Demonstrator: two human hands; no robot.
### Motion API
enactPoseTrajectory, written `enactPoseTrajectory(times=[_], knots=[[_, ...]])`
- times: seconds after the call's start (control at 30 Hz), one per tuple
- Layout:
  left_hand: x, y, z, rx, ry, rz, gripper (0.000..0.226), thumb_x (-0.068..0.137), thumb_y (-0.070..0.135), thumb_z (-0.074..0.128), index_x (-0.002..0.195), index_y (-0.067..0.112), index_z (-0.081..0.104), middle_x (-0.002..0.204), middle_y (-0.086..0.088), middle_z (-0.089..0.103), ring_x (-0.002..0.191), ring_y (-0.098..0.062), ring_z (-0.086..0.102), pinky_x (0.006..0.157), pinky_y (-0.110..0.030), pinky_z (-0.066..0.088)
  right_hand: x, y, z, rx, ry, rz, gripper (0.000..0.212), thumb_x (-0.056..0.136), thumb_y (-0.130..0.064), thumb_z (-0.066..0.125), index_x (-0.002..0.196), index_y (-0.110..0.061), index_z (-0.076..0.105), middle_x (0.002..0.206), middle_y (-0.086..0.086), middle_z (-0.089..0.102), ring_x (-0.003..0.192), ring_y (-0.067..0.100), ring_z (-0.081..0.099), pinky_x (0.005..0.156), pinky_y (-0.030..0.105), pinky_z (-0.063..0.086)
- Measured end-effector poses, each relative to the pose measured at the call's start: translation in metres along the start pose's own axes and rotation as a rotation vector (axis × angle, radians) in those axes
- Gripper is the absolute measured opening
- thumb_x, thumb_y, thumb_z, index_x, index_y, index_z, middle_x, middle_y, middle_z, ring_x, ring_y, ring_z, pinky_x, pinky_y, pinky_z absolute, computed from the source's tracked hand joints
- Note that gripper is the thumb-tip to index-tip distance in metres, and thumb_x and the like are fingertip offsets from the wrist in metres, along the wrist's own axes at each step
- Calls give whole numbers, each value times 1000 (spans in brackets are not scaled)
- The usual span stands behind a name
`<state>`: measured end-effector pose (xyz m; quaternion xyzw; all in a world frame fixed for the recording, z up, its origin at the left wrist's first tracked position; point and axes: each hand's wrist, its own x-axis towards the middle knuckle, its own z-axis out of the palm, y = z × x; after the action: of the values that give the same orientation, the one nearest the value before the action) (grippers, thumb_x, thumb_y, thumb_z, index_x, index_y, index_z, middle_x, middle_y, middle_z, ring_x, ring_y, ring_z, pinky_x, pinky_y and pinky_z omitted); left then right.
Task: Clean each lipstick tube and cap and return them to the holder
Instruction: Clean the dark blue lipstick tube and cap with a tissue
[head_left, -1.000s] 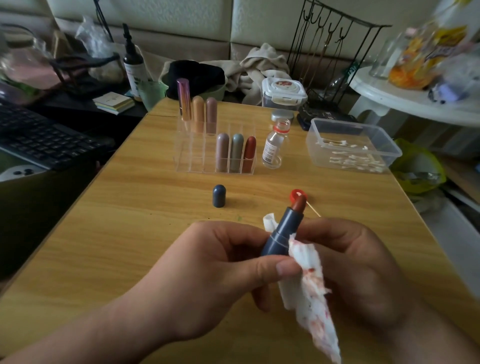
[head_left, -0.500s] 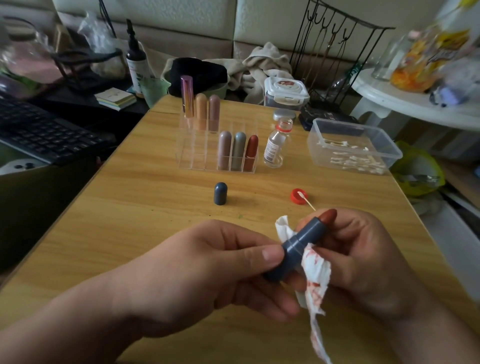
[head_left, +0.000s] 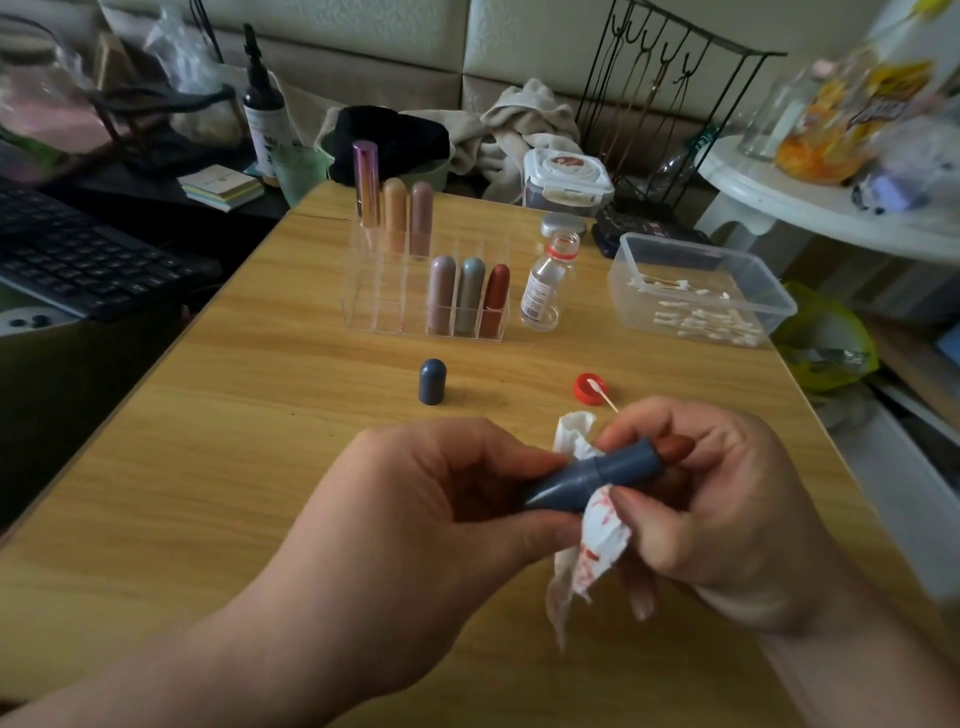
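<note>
I see the dark blue lipstick tube (head_left: 597, 475) held above the near middle of the worktop (head_left: 208, 467), lying almost level with its bared reddish-brown tip pointing right. My left hand (head_left: 431, 519) has its fingers (head_left: 519, 535) curled and pinching the tube's base. My right hand (head_left: 727, 519) curls round the tip end, its thumb pressing a red-stained white tissue (head_left: 597, 545) against the tube's underside.

The matching dark blue cap (head_left: 432, 382) stands upright on the worktop, just near of the clear acrylic holder (head_left: 374, 301). The holder has six capped lipsticks: three in the far row at left, three in the near row at right.

To the holder's right stands a small glass bottle (head_left: 545, 291); its label is too small for me to read. Near of it lies a red bottle cap (head_left: 587, 387) with a cotton swab (head_left: 605, 395) resting in it. A clear plastic tub (head_left: 623, 244) of swabs sits far right.
</note>
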<state>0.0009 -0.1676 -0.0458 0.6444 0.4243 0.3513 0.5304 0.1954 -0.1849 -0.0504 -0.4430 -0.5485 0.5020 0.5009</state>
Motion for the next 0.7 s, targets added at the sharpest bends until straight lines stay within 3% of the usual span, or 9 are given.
enactPoseTrajectory(times=[0.07, 0.17, 0.23, 0.33, 0.47, 0.5, 0.57, 0.63, 0.7], knots=[[1, -5, -2, -43, -43, -6, 35, 60, 34, 81, 95, 33, 75, 86, 3, 78, 80, -15, 76, 79, -33, 59, 0, 0, 1, 11, 15, -21, 16, 57, -10, 74, 72, -16, 72, 55, 18, 63, 30, 27, 54, 32, 30, 47], [8, -8, -8, -465, -317, -176, 22, 85, 22, 72, 100, 7, 75, 88, -19, 74, 75, -29, 72, 71, -34, 58, 1, 0, 2, 87, 16, -14, 14, 58, -11, 74, 70, -18, 73, 53, 14, 62, 30, 21, 53, 31, 29, 47], [7, -10, -8, -565, -348, -191, 23, 85, 18, 68, 101, 3, 75, 86, -23, 73, 73, -30, 71, 69, -35, 58, 1, -1, 3, 82, 23, -4, 18, 57, -6, 75, 69, -20, 73, 50, 12, 61, 29, 19, 53, 31, 28, 46], [4, -15, -2, -333, -184, -84, 20, 78, 18, 78, 99, 18, 77, 84, -11, 77, 74, -24, 75, 71, -31, 60, 0, 1, 3, 20, 38, -16, 27, 60, 6, 75, 68, -20, 73, 50, 13, 62, 29, 21, 54, 31, 28, 46], [-1, -20, 3, 307, 182, 482, 20, 73, 25, 85, 92, 25, 79, 87, 9, 75, 80, -5, 72, 73, -15, 55, 0, 2, 3, 5, 48, -30, 28, 59, 6, 75, 69, -20, 72, 54, 17, 62, 28, 26, 52, 32, 31, 47], [-1, -21, 3, 320, 194, 526, 23, 74, 26, 84, 96, 22, 78, 89, 8, 74, 81, -7, 71, 72, -15, 55, -1, 0, 3, 16, 46, -40, 25, 58, 2, 76, 69, -20, 72, 55, 16, 63, 28, 26, 52, 32, 31, 47], [1, -14, 0, -44, 38, 290, 24, 74, 26, 83, 96, 18, 79, 88, -2, 76, 77, -17, 73, 71, -26, 59, -1, -2, 4, 53, 30, -54, 17, 59, -8, 74, 70, -20, 72, 55, 13, 63, 30, 23, 53, 32, 30, 47], [5, -11, -1, -530, -259, -63, 27, 79, 25, 74, 98, 6, 75, 83, -18, 73, 67, -28, 70, 64, -33, 59, -2, -2, 3, 28, 46, -66, 16, 58, -12, 73, 70, -23, 73, 55, 6, 64, 34, 14, 55, 35, 24, 48], [6, -12, 0, -682, -332, -211, 29, 80, 23, 70, 93, -3, 73, 78, -25, 69, 60, -30, 67, 59, -34, 57, -2, 0, 2, -3, 64, -64, 17, 56, -15, 73, 70, -25, 73, 53, 4, 63, 35, 11, 54, 36, 21, 47]])
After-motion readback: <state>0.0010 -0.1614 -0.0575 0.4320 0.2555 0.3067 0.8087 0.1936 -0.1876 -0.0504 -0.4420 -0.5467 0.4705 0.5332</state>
